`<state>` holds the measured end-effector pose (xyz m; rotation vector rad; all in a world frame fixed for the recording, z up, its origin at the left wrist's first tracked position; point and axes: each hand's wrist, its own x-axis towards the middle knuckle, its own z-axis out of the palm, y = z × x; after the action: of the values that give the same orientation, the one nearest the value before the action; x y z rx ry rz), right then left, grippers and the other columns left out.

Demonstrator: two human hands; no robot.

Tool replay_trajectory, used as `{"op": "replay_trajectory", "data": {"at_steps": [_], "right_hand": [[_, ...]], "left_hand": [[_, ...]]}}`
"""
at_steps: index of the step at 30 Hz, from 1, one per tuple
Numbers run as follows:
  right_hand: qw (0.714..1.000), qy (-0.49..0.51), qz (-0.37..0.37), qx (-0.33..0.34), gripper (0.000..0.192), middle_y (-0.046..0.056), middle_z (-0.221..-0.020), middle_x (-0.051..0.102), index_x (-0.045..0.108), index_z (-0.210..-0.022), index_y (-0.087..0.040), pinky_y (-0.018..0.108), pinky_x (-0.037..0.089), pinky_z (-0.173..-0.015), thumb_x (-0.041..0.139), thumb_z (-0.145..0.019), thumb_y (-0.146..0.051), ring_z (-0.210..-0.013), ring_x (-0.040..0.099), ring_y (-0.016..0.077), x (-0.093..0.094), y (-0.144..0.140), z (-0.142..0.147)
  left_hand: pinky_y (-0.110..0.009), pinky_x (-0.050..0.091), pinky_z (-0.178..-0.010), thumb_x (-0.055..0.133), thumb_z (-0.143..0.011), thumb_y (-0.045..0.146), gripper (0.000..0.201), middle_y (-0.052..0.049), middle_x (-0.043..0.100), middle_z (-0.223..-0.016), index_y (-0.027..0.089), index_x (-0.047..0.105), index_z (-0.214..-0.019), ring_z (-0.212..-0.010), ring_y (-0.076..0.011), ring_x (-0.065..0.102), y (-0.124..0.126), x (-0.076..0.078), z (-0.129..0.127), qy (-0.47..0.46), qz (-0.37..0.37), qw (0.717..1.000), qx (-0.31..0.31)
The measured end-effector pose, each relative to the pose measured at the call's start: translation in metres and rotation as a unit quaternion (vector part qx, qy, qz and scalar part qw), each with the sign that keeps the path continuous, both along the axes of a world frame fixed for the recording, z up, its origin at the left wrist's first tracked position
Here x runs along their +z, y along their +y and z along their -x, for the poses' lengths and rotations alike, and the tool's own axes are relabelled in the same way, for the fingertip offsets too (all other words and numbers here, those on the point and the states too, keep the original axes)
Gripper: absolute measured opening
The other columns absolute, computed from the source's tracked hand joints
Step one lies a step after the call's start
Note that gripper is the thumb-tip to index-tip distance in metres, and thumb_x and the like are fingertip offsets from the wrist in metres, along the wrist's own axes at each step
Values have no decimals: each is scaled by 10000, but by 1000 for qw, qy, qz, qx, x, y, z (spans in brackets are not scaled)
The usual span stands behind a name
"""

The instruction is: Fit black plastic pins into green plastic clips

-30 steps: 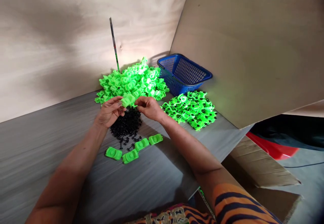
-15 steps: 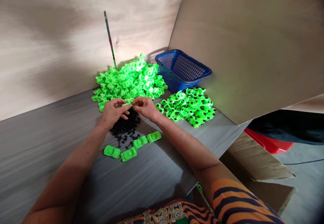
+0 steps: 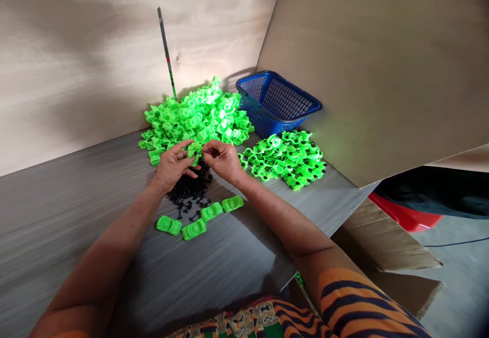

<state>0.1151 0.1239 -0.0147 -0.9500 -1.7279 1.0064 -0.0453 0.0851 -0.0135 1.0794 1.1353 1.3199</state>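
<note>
Left hand (image 3: 172,167) and right hand (image 3: 222,159) meet above the heap of black wheel axles (image 3: 190,187), fingers of both closed on one green toy car body (image 3: 194,150) held between them. Behind lies the large pile of green car bodies (image 3: 194,116). Right of it lies a smaller pile of wheeled green cars (image 3: 286,158), just in front of the blue basket (image 3: 278,104). Four green bodies (image 3: 198,218) lie in a row on the grey surface (image 3: 57,216), nearer the person. A thin stick (image 3: 165,48) leans against the wall.
</note>
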Motion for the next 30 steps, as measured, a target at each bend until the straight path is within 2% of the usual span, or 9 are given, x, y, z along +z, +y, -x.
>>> {"op": "replay_trajectory", "data": {"at_steps": [5,10,13,19,22,27,30], "right_hand": [[996,-38,-77,-34,77,-27,-681,554,567,-742,-212,253,400,-645,549,-795,-159,-640,490,119,6,-15,3],[979,-107,-165,-51,141,19,-784,583,582,-766,-219,276,437,-752,530,-859,-128,-774,534,158,10,-25,5],[972,-128,-186,-62,161,27,-798,570,589,-775,-216,277,439,-780,516,-878,-116,-803,537,166,8,-25,5],[959,-150,-225,-82,183,26,-792,571,589,-780,-213,277,435,-769,504,-878,-83,-802,532,167,2,-20,4],[953,-152,-246,-85,189,23,-787,569,584,-777,-210,272,433,-756,498,-882,-79,-799,532,164,1,-19,3],[946,-161,-269,-84,198,25,-797,569,584,-783,-210,265,437,-762,487,-905,-86,-807,539,160,1,-20,3],[942,-171,-276,-90,196,26,-788,564,587,-782,-206,266,435,-759,485,-904,-90,-802,536,163,-1,-20,5]], "left_hand": [[-234,529,-376,867,-546,352,575,28,692,-736,172,607,-1026,-489,-158,665,-3,1,-10,28,-7,997,66],[-212,503,-369,836,-575,363,494,69,620,-622,195,607,-980,-424,-117,584,-5,-2,-14,52,-17,996,74],[-224,512,-380,789,-611,334,450,46,644,-658,187,649,-1012,-441,-121,590,-5,-4,-14,66,-30,995,71],[-224,521,-406,746,-653,316,492,5,703,-760,154,740,-1117,-492,-114,604,-5,-8,-15,81,-45,994,62],[-227,504,-388,746,-659,333,482,-12,715,-778,132,752,-1096,-491,-115,598,-4,-9,-15,83,-43,994,56],[-188,433,-334,747,-622,313,428,10,709,-715,141,774,-1013,-394,-66,495,-3,-8,-15,66,-33,995,68],[-183,433,-333,731,-609,285,429,-3,735,-746,143,776,-1011,-402,-70,512,-4,-7,-17,58,-33,995,68]]}}
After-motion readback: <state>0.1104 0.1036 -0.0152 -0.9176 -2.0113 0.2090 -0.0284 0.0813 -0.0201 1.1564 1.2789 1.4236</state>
